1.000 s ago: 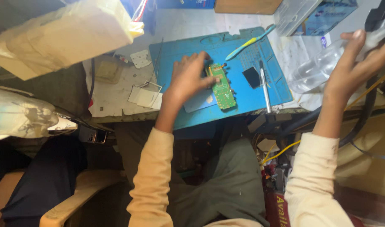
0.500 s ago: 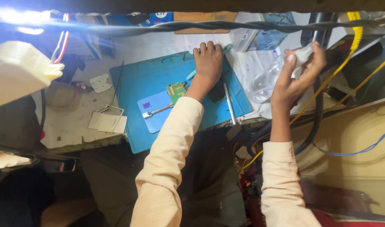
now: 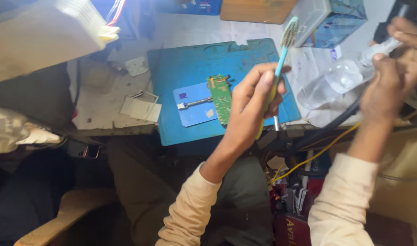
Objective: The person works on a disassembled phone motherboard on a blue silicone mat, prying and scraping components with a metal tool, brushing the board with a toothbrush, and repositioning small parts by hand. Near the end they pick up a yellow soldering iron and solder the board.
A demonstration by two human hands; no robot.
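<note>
My left hand (image 3: 251,102) is closed around a blue-and-yellow toothbrush (image 3: 281,54), bristles up, held above the right part of the blue work mat (image 3: 185,68). A green circuit board (image 3: 221,98) lies on the mat just left of that hand, next to a small metal tool (image 3: 195,103) on a light blue card. My right hand (image 3: 393,75) grips a clear plastic bottle (image 3: 338,79) with a white nozzle, tilted, at the right edge of the bench.
A cream-coloured lamp head (image 3: 40,34) hangs at the upper left. White scraps (image 3: 142,109) lie left of the mat. A wooden block (image 3: 256,10) and a blue box (image 3: 340,20) stand at the back. Black and yellow cables (image 3: 317,150) trail below the bench edge.
My left hand has lifted off the mat's far edge and now holds the toothbrush upright. The right hand has taken the clear bottle by its nozzle end.
</note>
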